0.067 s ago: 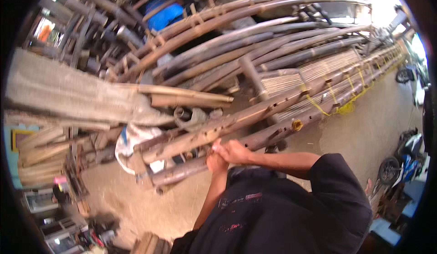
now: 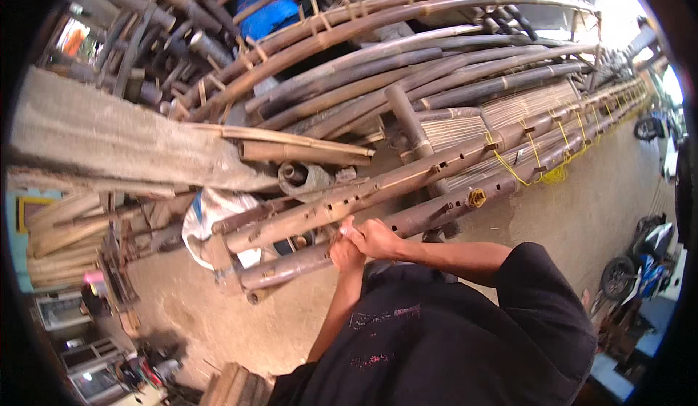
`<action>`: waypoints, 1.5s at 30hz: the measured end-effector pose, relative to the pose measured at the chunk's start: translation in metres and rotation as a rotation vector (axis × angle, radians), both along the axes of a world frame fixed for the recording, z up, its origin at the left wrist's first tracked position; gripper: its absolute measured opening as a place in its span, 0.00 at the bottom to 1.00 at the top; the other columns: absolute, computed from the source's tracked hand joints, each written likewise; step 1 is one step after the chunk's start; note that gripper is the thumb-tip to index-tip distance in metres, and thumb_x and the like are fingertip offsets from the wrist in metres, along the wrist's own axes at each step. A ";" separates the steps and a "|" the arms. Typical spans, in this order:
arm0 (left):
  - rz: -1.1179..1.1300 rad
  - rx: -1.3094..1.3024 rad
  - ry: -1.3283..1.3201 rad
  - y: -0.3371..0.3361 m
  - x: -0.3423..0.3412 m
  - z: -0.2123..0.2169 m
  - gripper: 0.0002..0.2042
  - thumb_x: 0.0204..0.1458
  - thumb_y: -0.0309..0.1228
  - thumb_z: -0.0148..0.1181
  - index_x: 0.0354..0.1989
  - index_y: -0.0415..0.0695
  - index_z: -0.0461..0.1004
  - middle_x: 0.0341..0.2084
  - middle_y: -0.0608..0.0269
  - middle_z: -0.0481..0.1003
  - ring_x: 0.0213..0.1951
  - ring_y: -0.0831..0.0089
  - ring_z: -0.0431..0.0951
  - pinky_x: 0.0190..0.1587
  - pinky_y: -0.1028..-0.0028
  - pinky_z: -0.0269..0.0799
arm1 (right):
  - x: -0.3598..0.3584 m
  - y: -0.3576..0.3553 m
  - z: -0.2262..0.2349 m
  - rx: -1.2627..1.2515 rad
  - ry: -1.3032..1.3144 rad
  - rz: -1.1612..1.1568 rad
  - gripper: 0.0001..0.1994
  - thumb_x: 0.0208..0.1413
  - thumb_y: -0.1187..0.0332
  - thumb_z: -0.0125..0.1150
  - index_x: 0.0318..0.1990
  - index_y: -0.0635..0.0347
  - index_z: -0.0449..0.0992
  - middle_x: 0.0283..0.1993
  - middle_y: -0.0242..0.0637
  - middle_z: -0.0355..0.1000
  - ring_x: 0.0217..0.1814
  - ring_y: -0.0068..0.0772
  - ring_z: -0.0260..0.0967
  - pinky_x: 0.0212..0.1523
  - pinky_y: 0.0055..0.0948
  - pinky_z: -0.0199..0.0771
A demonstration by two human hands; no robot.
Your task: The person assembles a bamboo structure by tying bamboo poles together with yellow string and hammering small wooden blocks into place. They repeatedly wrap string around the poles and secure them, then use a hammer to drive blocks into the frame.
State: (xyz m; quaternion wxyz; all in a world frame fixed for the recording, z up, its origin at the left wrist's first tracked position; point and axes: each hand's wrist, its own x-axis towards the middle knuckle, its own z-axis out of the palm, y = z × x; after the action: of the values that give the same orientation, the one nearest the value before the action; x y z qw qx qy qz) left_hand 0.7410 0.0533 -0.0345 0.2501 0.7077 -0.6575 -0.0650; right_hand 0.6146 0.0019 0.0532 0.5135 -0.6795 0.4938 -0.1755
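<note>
With the hands taken as the dial's centre, the bare left hand (image 2: 347, 252) and the bare right hand (image 2: 376, 239) are seen pressed together in front of a long dark-brown bamboo pole with cut holes (image 2: 429, 218), which is laid from between eight and nine o'clock toward two. The left is loosely curled and the right is bent-fingered against it; whether anything small is gripped cannot be told. At twelve, a paler brown notched bamboo pole (image 2: 396, 182) is laid alongside. At two, a yellow coil of cord (image 2: 476, 198) is seated on the dark pole. A crumpled white sack (image 2: 206, 224) is placed at nine; a blue-and-white motorbike (image 2: 645, 269) is parked at three.
</note>
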 end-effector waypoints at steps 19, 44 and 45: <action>0.036 0.080 0.173 -0.017 0.004 -0.006 0.23 0.54 0.34 0.61 0.60 0.55 0.73 0.35 0.58 0.84 0.37 0.52 0.84 0.40 0.54 0.80 | -0.015 -0.004 -0.008 -0.095 -0.109 0.140 0.29 0.71 0.49 0.50 0.30 0.71 0.79 0.28 0.65 0.73 0.31 0.69 0.75 0.36 0.51 0.75; 0.007 0.389 1.072 -0.022 -0.050 0.066 0.33 0.74 0.48 0.43 0.11 0.50 0.56 0.10 0.75 0.57 0.16 0.82 0.55 0.22 0.74 0.55 | -0.091 -0.010 -0.057 -0.675 0.442 -0.271 0.17 0.59 0.52 0.59 0.28 0.54 0.82 0.30 0.38 0.80 0.35 0.40 0.79 0.47 0.40 0.71; 0.027 0.366 1.094 -0.024 -0.046 0.064 0.32 0.74 0.48 0.42 0.11 0.50 0.56 0.10 0.75 0.57 0.15 0.82 0.55 0.22 0.74 0.56 | -0.089 -0.010 -0.057 -0.659 0.437 -0.269 0.17 0.59 0.52 0.59 0.28 0.54 0.82 0.29 0.38 0.80 0.35 0.39 0.79 0.47 0.40 0.70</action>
State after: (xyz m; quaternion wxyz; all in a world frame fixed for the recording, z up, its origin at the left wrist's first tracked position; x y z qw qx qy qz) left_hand 0.6949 0.0295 0.0299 0.4280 0.6114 -0.4014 -0.5310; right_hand 0.5254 -0.0079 -0.0035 0.1240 -0.7581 0.5930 -0.2414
